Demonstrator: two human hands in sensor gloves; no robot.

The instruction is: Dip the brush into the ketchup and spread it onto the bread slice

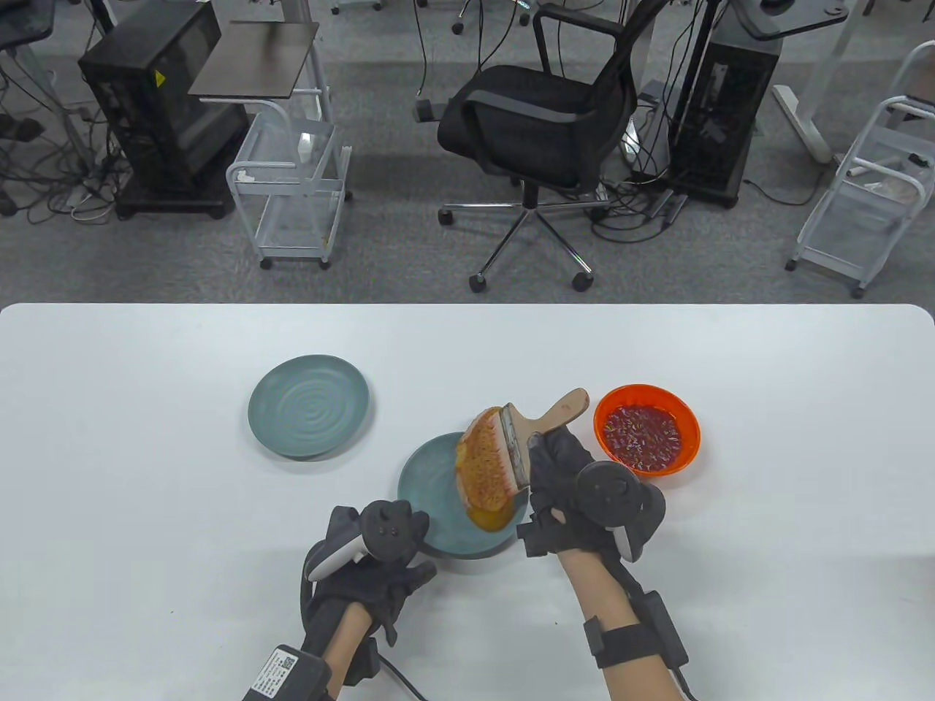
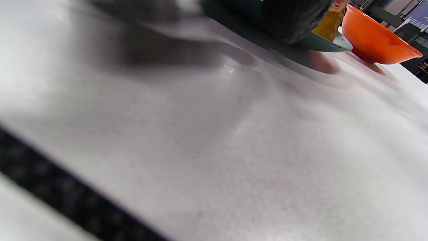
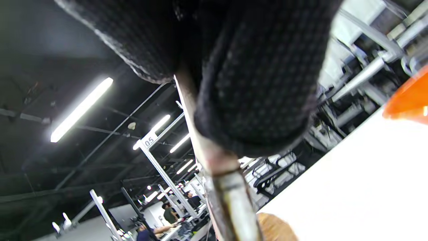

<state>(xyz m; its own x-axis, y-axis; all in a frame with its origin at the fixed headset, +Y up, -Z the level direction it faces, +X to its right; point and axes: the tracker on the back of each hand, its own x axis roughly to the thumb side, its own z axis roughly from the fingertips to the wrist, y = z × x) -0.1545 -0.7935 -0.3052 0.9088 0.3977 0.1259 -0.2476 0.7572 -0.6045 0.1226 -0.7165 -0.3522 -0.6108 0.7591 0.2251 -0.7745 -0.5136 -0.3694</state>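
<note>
Bread slice (image 1: 482, 467) sits tilted up over the near teal plate (image 1: 431, 504), close to the desk's (image 1: 146, 453) near edge, roughly centre; its lower end looks to rest in the plate, upper end raised. Top face is already orange-red over most of the surface, so my read is that the dip is done and spreading is well underway; the yellowish lower end looks less covered. Brush (image 1: 522, 442) lies with its bristles flat against the slice's right side, wooden handle pointing toward the far right. Right hand (image 1: 566, 485) grips the brush around the handle near the ferrule; right wrist view confirms fingers (image 3: 254, 83) wrapped on the handle. Left hand (image 1: 372, 562) is at the plate's near-left rim, fingers curled; I can't tell whether it's gripping the rim or just resting against it, and the left wrist view is too blurred to settle it. Can't tell what props the slice up either. Orange ketchup bowl (image 1: 647, 438) is just right of the brush hand, still holding plenty of sauce. Second teal plate (image 1: 308, 406) sits further left and back, with nothing on it. Left to do, I'd guess: cover the lower end, maybe one more dip, then lay the slice flat.
</note>
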